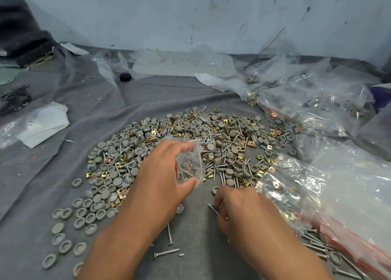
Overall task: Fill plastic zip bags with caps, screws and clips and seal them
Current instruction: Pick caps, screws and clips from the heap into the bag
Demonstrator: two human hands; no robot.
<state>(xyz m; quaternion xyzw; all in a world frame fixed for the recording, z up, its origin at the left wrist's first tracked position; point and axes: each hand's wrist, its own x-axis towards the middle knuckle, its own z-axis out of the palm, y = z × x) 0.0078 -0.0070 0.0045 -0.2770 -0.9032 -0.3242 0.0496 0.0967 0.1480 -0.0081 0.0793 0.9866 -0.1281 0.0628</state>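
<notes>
Left hand pinches a small bag open above the pile on the desk; right hand grips screws. Sharp tips could snag or pierce the film, or miss the narrow mouth.

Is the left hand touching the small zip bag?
Touching. The head view shows the left hand pinching the small zip bag, with a fingertip at its top edge and the thumb at its bottom.
</notes>
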